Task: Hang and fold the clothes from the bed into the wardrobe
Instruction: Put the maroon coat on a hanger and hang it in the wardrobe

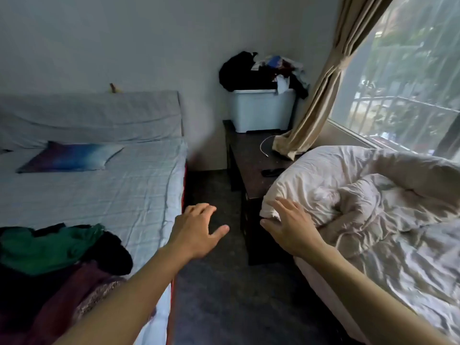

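A heap of clothes (49, 255) lies on the near left corner of the bed (112, 195): a green garment on top, black and maroon pieces under it. My left hand (196, 232) hovers over the aisle just right of the bed's edge, fingers relaxed and holding nothing. My right hand (291, 227) is stretched out with straight fingers, close to the corner of a crumpled cream duvet (361, 195); contact is unclear. No wardrobe is in view.
A dark nightstand (251, 160) stands between the two beds, carrying a pale blue plastic bin (261, 110) piled with more clothes. A blue pillow (72, 158) lies on the left bed. A beige curtain (321, 95) and a window are at the right. Dark floor runs down the aisle.
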The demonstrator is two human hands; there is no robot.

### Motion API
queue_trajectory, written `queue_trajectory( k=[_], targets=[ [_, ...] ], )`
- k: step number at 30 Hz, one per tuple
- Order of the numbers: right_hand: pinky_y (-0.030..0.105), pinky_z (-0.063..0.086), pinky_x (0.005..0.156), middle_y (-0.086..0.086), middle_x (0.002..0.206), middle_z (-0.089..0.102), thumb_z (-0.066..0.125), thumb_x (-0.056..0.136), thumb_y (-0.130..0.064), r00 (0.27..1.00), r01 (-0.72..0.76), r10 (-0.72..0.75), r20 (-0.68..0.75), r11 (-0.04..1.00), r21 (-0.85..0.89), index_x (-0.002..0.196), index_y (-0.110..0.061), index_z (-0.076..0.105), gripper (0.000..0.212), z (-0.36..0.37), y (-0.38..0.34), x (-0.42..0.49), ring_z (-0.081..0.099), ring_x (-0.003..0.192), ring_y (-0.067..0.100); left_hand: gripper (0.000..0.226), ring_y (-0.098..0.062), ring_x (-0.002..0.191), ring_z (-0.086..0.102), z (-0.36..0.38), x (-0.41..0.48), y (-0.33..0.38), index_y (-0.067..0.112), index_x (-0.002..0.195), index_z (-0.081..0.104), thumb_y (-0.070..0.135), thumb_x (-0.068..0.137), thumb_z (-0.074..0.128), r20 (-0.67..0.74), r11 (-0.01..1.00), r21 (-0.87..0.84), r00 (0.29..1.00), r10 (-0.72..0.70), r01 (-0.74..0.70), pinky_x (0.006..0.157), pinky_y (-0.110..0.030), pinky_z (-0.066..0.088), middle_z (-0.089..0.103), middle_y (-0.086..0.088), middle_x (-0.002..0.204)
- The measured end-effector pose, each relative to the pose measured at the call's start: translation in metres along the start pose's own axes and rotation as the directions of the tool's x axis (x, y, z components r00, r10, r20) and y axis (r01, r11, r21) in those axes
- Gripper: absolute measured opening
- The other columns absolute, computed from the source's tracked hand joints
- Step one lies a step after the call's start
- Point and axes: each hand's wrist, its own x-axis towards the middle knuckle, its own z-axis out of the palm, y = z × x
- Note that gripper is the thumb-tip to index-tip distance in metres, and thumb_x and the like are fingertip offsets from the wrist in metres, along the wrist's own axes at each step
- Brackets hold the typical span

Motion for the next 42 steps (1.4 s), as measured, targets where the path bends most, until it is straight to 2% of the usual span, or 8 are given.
queue_trajectory(
  k=[5, 12, 20, 24, 28, 34, 39, 42],
  targets=[
    [0.048, 0.034, 0.111, -0.002, 0.156, 0.033, 0.048, 0.094, -0.059, 0.984, 0.163, -0.168, 0.064, 0.984, 0.073, 0.148, -0.028, 0.036, 0.064, 0.020, -0.022, 0.045, 0.028, 0.144, 0.025, 0.070, -0.021, 0.141, 0.032, -0.015, -0.016, -0.030, 0.025, 0.146, 0.039, 0.067, 0.091, 0.043, -0.030, 0.981, 0.050, 0.982, -0.185, 0.187, 0.112, -0.042, 0.034, 0.036, 0.005, 0.155],
    [0.050, 0.031, 0.113, 0.000, 0.158, 0.030, 0.049, 0.094, -0.059, 0.923, 0.332, -0.351, 0.159, 0.934, 0.132, 0.150, -0.028, 0.033, 0.066, 0.066, -0.095, 0.101, 0.023, 0.146, 0.025, 0.071, -0.021, 0.136, 0.036, -0.023, -0.024, -0.105, 0.024, 0.145, 0.040, 0.068, 0.090, 0.044, -0.093, 0.916, 0.039, 0.914, -0.394, 0.399, 0.109, -0.040, 0.036, 0.039, 0.006, 0.151],
    [0.053, 0.031, 0.114, -0.001, 0.157, 0.032, 0.051, 0.094, -0.056, 0.848, 0.478, -0.499, 0.179, 0.866, 0.150, 0.149, -0.026, 0.035, 0.064, 0.103, -0.193, 0.176, 0.025, 0.145, 0.025, 0.068, -0.023, 0.133, 0.039, -0.029, -0.017, -0.213, 0.022, 0.141, 0.043, 0.067, 0.090, 0.046, -0.191, 0.846, -0.057, 0.826, -0.530, 0.530, 0.105, -0.042, 0.039, 0.044, 0.002, 0.146],
    [0.052, 0.030, 0.114, -0.002, 0.157, 0.033, 0.050, 0.095, -0.055, 0.807, 0.531, -0.562, 0.183, 0.825, 0.192, 0.149, -0.025, 0.035, 0.063, 0.126, -0.239, 0.205, 0.027, 0.145, 0.023, 0.066, -0.023, 0.133, 0.038, -0.036, -0.020, -0.257, 0.023, 0.141, 0.043, 0.066, 0.090, 0.047, -0.197, 0.806, -0.071, 0.784, -0.588, 0.587, 0.104, -0.043, 0.039, 0.045, 0.002, 0.144],
    [0.046, 0.032, 0.113, 0.000, 0.155, 0.036, 0.050, 0.095, -0.055, 0.743, 0.596, -0.635, 0.210, 0.771, 0.225, 0.149, -0.023, 0.035, 0.064, 0.154, -0.273, 0.228, 0.030, 0.143, 0.023, 0.065, -0.024, 0.132, 0.041, -0.041, -0.029, -0.290, 0.021, 0.140, 0.044, 0.063, 0.091, 0.049, -0.213, 0.755, -0.075, 0.730, -0.650, 0.651, 0.105, -0.043, 0.039, 0.046, 0.001, 0.143],
    [0.045, 0.031, 0.113, -0.001, 0.156, 0.034, 0.047, 0.096, -0.055, 0.662, 0.649, -0.710, 0.239, 0.703, 0.291, 0.149, -0.024, 0.035, 0.063, 0.196, -0.307, 0.279, 0.029, 0.143, 0.023, 0.068, -0.024, 0.131, 0.041, -0.039, -0.029, -0.330, 0.020, 0.141, 0.044, 0.065, 0.090, 0.047, -0.221, 0.650, -0.052, 0.626, -0.748, 0.758, 0.104, -0.043, 0.039, 0.045, 0.000, 0.144],
    [0.047, 0.033, 0.113, 0.001, 0.155, 0.036, 0.047, 0.095, -0.057, 0.587, 0.675, -0.766, 0.262, 0.641, 0.365, 0.148, -0.024, 0.035, 0.063, 0.237, -0.316, 0.333, 0.031, 0.142, 0.024, 0.074, -0.024, 0.130, 0.041, -0.029, 0.000, -0.346, 0.021, 0.141, 0.043, 0.069, 0.086, 0.041, -0.208, 0.553, -0.027, 0.536, -0.818, 0.833, 0.103, -0.045, 0.040, 0.045, 0.000, 0.144],
    [0.046, 0.033, 0.112, 0.001, 0.154, 0.037, 0.048, 0.096, -0.056, 0.534, 0.690, -0.801, 0.271, 0.598, 0.408, 0.148, -0.023, 0.036, 0.062, 0.252, -0.317, 0.373, 0.033, 0.140, 0.025, 0.067, -0.025, 0.130, 0.041, -0.023, 0.030, -0.351, 0.020, 0.141, 0.044, 0.062, 0.090, 0.048, -0.223, 0.492, -0.036, 0.473, -0.852, 0.870, 0.103, -0.046, 0.041, 0.045, 0.000, 0.144]
  ],
)
